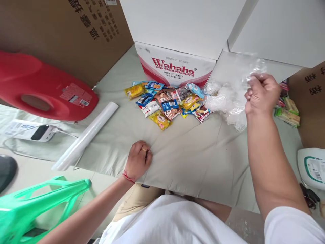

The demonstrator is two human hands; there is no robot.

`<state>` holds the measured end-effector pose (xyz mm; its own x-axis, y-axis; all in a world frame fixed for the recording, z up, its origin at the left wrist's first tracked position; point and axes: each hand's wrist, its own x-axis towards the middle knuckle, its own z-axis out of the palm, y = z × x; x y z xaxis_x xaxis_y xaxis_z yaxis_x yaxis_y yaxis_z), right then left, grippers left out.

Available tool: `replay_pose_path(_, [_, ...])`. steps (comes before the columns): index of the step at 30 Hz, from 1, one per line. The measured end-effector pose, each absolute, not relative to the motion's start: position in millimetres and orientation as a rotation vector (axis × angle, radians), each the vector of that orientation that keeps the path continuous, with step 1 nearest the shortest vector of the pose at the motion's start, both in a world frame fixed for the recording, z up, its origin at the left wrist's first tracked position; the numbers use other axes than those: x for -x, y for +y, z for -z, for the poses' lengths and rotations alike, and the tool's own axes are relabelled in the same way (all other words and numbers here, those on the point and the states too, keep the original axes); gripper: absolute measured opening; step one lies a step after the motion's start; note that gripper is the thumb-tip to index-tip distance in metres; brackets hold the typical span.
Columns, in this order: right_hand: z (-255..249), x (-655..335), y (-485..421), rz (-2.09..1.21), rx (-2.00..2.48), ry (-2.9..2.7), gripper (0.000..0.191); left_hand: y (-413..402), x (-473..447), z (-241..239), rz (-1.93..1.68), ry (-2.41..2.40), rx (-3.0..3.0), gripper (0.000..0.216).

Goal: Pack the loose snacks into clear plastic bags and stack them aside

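My right hand (262,89) is raised at the right, thumb and fingers pinched on a crumpled clear plastic bag (257,66). Below and left of it lies a heap of similar clear plastic bags (225,103). My left hand (138,157) rests on the grey-green cloth (193,152) near its front edge, fingers curled in, with nothing visible in them. Beyond that hand is a pile of small wrapped snacks (169,105) in yellow, blue, brown and white packets, touching the plastic heap on its right side.
Behind the snacks stands a Wahaba water carton (177,69). At left are a red jug (43,88), a white roll (86,135), a power strip (33,131) and a green stool (45,203). Green-wrapped snacks (288,115) and a white bottle (312,167) sit at right.
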<state>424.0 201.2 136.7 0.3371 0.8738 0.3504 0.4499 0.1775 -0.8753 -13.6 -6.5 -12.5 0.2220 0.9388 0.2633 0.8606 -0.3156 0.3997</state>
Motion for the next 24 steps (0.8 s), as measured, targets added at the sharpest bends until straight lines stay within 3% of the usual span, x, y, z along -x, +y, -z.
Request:
replay_pose_path(3, [-116.1, -399.5, 146.9, -0.967, 1.212, -0.929, 0.033, -7.2, 12.5, 13.0, -0.661, 1.75, -2.298, 0.01])
replay_pose_path(6, [-72.8, -359.1, 91.7, -1.292, 1.235, -0.942, 0.03, -8.3, 10.3, 12.6, -0.618, 1.768, -2.297, 0.011])
replay_pose_path(12, [-5.7, -313.8, 32.6, -1.078, 1.486, -1.249, 0.029, -7.5, 6.6, 11.0, -0.579, 1.782, -2.325, 0.012])
replay_pose_path(20, [-11.3, -317.0, 5.3, -1.241, 1.316, -0.997, 0.025, -12.9, -4.2, -2.9, -0.932, 1.581, -2.02, 0.009])
replay_pose_path(24, [-21.5, -298.2, -30.1, -1.379, 1.272, -0.921, 0.024, -3.5, -47.8, -8.6, -0.985, 1.116, -1.447, 0.042])
